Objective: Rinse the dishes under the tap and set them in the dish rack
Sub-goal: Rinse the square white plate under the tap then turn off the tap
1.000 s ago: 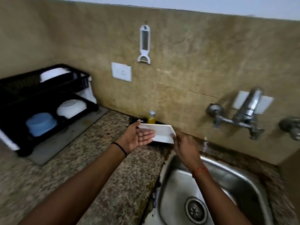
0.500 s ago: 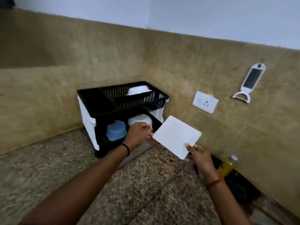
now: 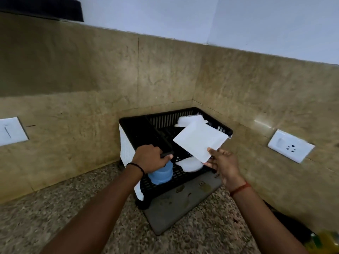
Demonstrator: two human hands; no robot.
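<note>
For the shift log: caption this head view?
Right hand holds square white plate over black dish rack; left hand grips its rail.

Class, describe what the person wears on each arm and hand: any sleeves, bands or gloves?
Both forearms are bare, with no sleeves in view and no gloves. The left hand has a thin black band at its wrist. The right hand has a thin red-orange thread at its wrist.

Left hand (image 3: 149, 158) is extended forward, knuckles up, fingers curled over the front rail of the dish rack (image 3: 146, 132). Right hand (image 3: 222, 163) is raised beside it, thumb on top, pinching the near corner of a tilted square white plate (image 3: 200, 141).
</note>
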